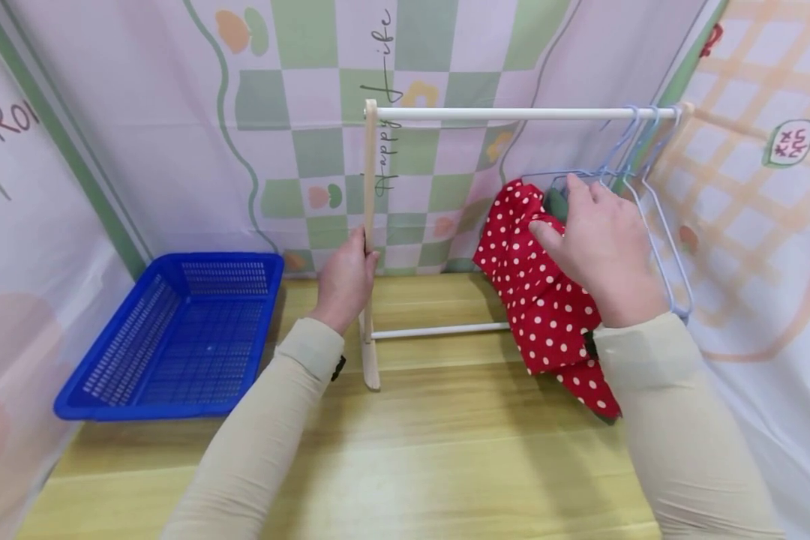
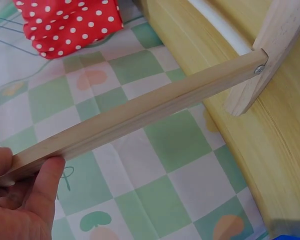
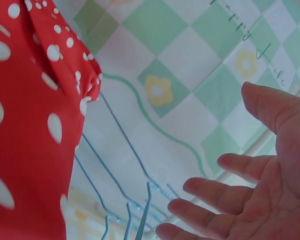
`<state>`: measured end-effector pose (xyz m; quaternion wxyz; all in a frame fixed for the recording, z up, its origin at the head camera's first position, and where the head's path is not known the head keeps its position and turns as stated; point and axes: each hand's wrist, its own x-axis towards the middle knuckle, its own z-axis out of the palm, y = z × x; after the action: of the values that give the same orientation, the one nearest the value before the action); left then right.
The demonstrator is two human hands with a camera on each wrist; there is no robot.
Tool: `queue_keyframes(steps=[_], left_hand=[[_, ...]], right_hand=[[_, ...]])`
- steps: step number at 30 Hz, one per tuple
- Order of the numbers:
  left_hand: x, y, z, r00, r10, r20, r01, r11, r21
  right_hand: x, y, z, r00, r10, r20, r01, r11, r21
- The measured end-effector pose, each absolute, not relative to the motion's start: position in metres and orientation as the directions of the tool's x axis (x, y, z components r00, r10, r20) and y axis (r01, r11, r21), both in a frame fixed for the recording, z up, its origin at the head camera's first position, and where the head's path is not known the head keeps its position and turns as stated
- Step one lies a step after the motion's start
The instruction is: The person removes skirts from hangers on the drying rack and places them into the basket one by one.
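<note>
My left hand [image 1: 344, 281] grips the upright wooden post [image 1: 370, 169] of a small clothes rack, thumb and fingers around it, as the left wrist view also shows. A red garment with white polka dots [image 1: 529, 300] hangs at the rack's right side from a light blue hanger, its lower end slanting toward the table. My right hand [image 1: 604, 247] is raised in front of the garment and the hangers [image 1: 629, 172]. In the right wrist view its fingers [image 3: 220, 195] are spread and hold nothing. Part of the garment is hidden behind this hand and sleeve.
Several blue hangers hook over the right end of the rack's white top rail [image 1: 499, 114]. A lower white bar [image 1: 439, 330] runs near the wooden table [image 1: 445, 450]. On the left stands a blue plastic basket [image 1: 155, 412]. Patterned cloth walls [image 1: 310, 157] enclose the table.
</note>
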<state>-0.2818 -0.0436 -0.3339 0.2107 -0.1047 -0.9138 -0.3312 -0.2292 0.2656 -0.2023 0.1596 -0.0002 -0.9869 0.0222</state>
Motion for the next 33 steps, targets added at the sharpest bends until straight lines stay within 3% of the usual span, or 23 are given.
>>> queue_keyframes(steps=[15,33], left_hand=[[-0.282,-0.044,-0.336,-0.897,0.057,0.438,0.326,0.754,0.570],[-0.280,-0.044,-0.336,-0.900,0.058,0.432,0.325,0.751,0.575]], right_hand=[[-0.223,0.297,-0.187,-0.967,0.179,0.179,0.158,0.979,-0.128],[-0.225,0.305,-0.187,-0.974,0.195,0.116,0.182,0.976,-0.118]])
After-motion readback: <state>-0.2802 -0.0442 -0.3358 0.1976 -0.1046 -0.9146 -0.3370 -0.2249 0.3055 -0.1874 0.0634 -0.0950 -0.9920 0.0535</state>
